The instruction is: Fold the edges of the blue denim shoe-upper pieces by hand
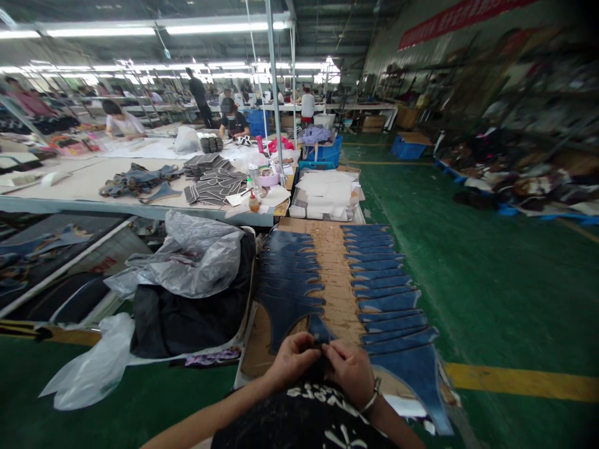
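Close to my black printed shirt, my left hand [291,359] and my right hand [352,369] are closed, fingertips pinched together side by side. Between them is a small blue fabric piece [319,328], its upper part showing beyond my fingers; its lower part is hidden by my hands. A bracelet circles my right wrist. Just ahead lies a brown board [333,262] bearing two columns of overlapping blue cut pieces. The left column [287,274] ends in a wide curved piece near my left hand. The right column [393,299] ends in a large piece beside my right forearm.
At left stands a bin with black cloth [187,324] and clear plastic [196,255] on top. Beyond it, a long worktable [84,181] carries grey striped pieces [218,181] and blue scraps [140,179]. White sheets [326,190] are stacked behind the board. Several people work farther back.
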`<state>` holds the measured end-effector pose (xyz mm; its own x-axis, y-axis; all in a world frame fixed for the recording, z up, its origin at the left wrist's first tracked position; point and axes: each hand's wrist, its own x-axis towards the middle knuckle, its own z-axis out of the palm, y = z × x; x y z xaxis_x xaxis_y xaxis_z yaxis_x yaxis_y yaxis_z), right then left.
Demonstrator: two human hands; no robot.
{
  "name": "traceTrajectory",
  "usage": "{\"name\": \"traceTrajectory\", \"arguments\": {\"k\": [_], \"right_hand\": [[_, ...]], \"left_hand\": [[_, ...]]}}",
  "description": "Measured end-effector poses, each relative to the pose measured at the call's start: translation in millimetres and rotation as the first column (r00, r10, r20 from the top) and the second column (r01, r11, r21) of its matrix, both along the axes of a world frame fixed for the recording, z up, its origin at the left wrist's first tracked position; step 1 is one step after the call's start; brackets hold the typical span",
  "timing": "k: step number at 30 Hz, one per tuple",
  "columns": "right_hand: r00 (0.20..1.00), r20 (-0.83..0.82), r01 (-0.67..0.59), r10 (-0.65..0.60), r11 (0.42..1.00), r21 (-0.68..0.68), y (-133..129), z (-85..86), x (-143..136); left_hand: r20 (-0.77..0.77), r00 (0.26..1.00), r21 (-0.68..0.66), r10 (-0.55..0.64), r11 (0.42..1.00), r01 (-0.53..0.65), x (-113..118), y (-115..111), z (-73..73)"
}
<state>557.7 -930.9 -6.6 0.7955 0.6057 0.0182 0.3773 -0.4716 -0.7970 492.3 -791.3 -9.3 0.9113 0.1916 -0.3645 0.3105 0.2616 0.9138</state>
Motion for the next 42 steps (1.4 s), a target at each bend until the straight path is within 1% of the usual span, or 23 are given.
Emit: {"name": "traceTrajectory", "arguments": {"k": [3, 6, 7, 8, 9, 10, 12, 13, 14, 18, 21, 22, 24, 26, 27, 29, 31, 32, 33, 35, 36, 38, 42], "right_hand": [[0.995, 0.081, -0.049, 0.051, 0.998, -0.031, -3, 1.1, -2], [0.996, 0.078, -0.048, 0.052, 0.998, -0.042, -5, 1.7, -4], [0.998, 0.040, -0.036, 0.037, 0.999, -0.024, -6, 1.4, -5], [0.999, -0.040, -0.022, 0.022, 1.000, 0.009, -7, 0.9, -6], [0.986, -0.166, -0.009, 0.018, 0.998, 0.059, -7, 0.4, -7], [0.947, -0.318, 0.000, 0.039, 0.993, 0.122, -7, 0.0, -8], [0.799, -0.587, 0.026, 0.130, 0.968, 0.249, -7, 0.1, -9], [0.724, -0.667, 0.038, 0.179, 0.954, 0.298, -7, 0.6, -10], [0.672, -0.707, 0.045, 0.219, 0.942, 0.334, -8, 1.4, -10], [0.552, -0.750, 0.006, 0.365, 0.898, 0.441, -17, 5.5, -10], [0.456, -0.752, -0.035, 0.476, 0.854, 0.520, -28, 4.5, -9], [0.453, -0.752, -0.031, 0.479, 0.851, 0.524, -30, 2.6, -10], [0.483, -0.769, -0.004, 0.419, 0.879, 0.476, -31, -2.6, -11], [0.534, -0.779, -0.009, 0.328, 0.924, 0.382, -29, -8.1, -14], [0.578, -0.763, -0.027, 0.290, 0.941, 0.337, -28, -10.2, -15], [0.677, -0.690, -0.085, 0.258, 0.958, 0.274, -26, -12.4, -18], [0.783, -0.570, -0.123, 0.248, 0.961, 0.248, -27, -12.1, -20], [0.828, -0.506, -0.137, 0.243, 0.962, 0.238, -29, -11.4, -20], [0.865, -0.440, -0.151, 0.241, 0.962, 0.228, -30, -10.6, -21], [0.918, -0.325, -0.163, 0.228, 0.963, 0.216, -34, -9.6, -22], [0.926, -0.304, -0.163, 0.225, 0.963, 0.216, -36, -9.6, -22], [0.904, -0.364, -0.146, 0.225, 0.962, 0.233, -38, -10.7, -23], [0.758, -0.598, -0.072, 0.260, 0.945, 0.320, -41, -13.7, -23]], "left_hand": [[-0.022, 0.999, -0.008, -0.042, 0.999, 0.042, 1, 1, -2.5], [-0.017, 0.999, 0.009, -0.047, 0.999, 0.047, 2, 0, -7.2], [-0.012, 0.999, 0.026, -0.048, 0.998, 0.048, 2, -1, -8.4], [-0.009, 0.999, 0.044, -0.045, 0.998, 0.045, 2, -2, -9.1], [-0.005, 0.999, 0.057, -0.037, 0.998, 0.038, 2, -4, -9.5], [0.002, 1.000, 0.066, -0.028, 0.997, 0.028, 1, -5, -9.8], [0.024, 1.000, 0.092, -0.015, 0.996, 0.013, 0, -7, -9.9], [0.037, 0.999, 0.107, -0.015, 0.994, 0.011, -1, -8, -9.9], [0.049, 0.999, 0.124, -0.022, 0.992, 0.015, -2, -9, -9.9], [0.060, 0.996, 0.175, -0.068, 0.983, 0.057, -5, -12, -8.3], [0.073, 0.995, 0.311, -0.061, 0.950, 0.036, -9, -13, -6.4], [0.079, 0.995, 0.377, -0.068, 0.926, 0.034, -11, -13, -6.2], [0.088, 0.988, 0.488, -0.124, 0.870, 0.066, -14, -15, -7.6], [0.085, 0.980, 0.528, -0.181, 0.842, 0.110, -17, -17, -11.1], [0.082, 0.980, 0.516, -0.183, 0.849, 0.115, -17, -19, -13.3], [0.064, 0.988, 0.424, -0.139, 0.900, 0.099, -18, -22, -17.0], [0.032, 0.995, 0.255, -0.096, 0.963, 0.085, -18, -26, -18.0], [0.013, 0.996, 0.158, -0.089, 0.984, 0.086, -18, -28, -17.1], [-0.006, 0.996, 0.066, -0.089, 0.994, 0.089, -18, -30, -15.2], [-0.038, 0.995, -0.086, -0.092, 0.992, 0.089, -18, -32, -9.6], [-0.046, 0.995, -0.138, -0.091, 0.987, 0.084, -19, -33, -6.4], [-0.049, 0.996, -0.175, -0.078, 0.982, 0.068, -19, -34, -0.9], [-0.018, 0.997, -0.062, -0.075, 0.995, 0.074, -19, -37, 1.0]]}}
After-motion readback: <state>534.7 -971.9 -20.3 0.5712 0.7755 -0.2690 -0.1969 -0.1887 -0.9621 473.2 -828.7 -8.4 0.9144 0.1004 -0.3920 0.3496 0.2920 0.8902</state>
